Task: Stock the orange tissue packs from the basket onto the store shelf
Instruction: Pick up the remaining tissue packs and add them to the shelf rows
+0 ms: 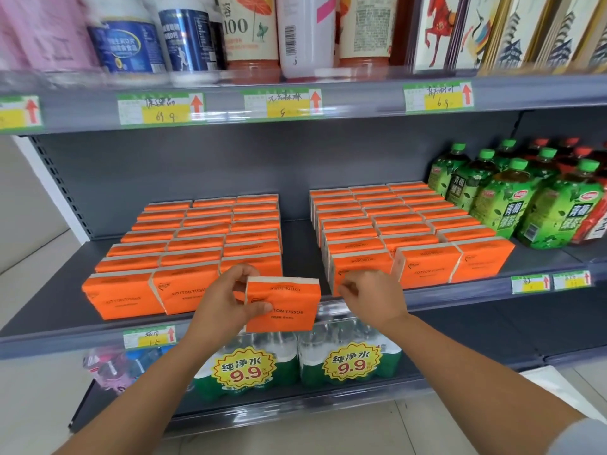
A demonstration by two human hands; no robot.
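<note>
My left hand grips an orange tissue pack by its left edge and holds it upright in front of the gap between two blocks on the grey middle shelf. The left block of orange packs and the right block of orange packs stand in rows of three, several deep. My right hand hovers just right of the held pack, against the front left pack of the right block, with its fingers curled and nothing visible in them. The basket is out of view.
Green tea bottles stand right of the tissue blocks. Bottles and boxes fill the upper shelf. Shrink-wrapped water packs sit on the lower shelf under my hands. A bare strip of shelf runs between the two blocks.
</note>
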